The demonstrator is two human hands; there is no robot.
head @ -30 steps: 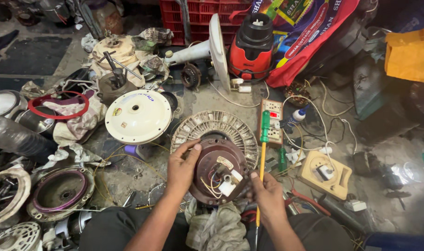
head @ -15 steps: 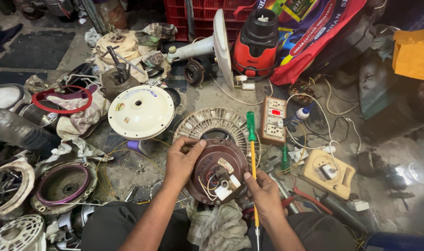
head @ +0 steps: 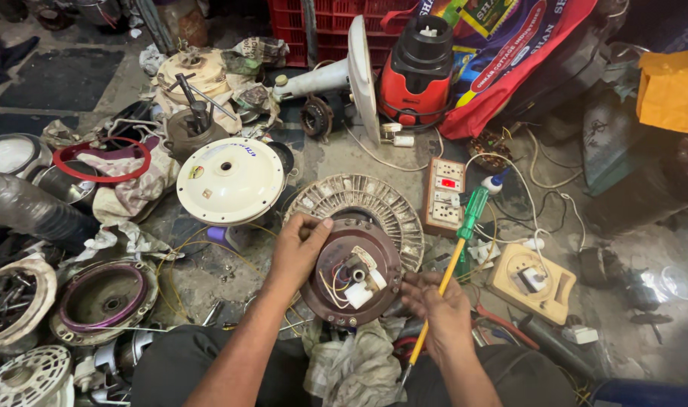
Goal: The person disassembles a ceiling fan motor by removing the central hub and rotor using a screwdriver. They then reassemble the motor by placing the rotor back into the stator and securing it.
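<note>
Between your knees on the floor, your left hand (head: 297,249) is gripping the motor (head: 351,273) by its upper-left rim. Your right hand (head: 439,303) is closing on a screwdriver (head: 448,273) at the motor's right edge, its shaft running diagonally, green handle pointing up and away.

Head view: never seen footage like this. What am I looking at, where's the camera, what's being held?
There is no machine here, only a person's two bare hands. The single camera sits on the person's head and looks down, so the arms come in from the bottom edge. The left hand grips the rim of a round brown motor housing with wires and a white part at its middle. The right hand touches its other edge and holds a screwdriver with a green handle and yellow shaft. Behind the housing lies a ribbed grey disc. On the floor around it lie a cream round cover, a switch and socket board and a red appliance.
</note>
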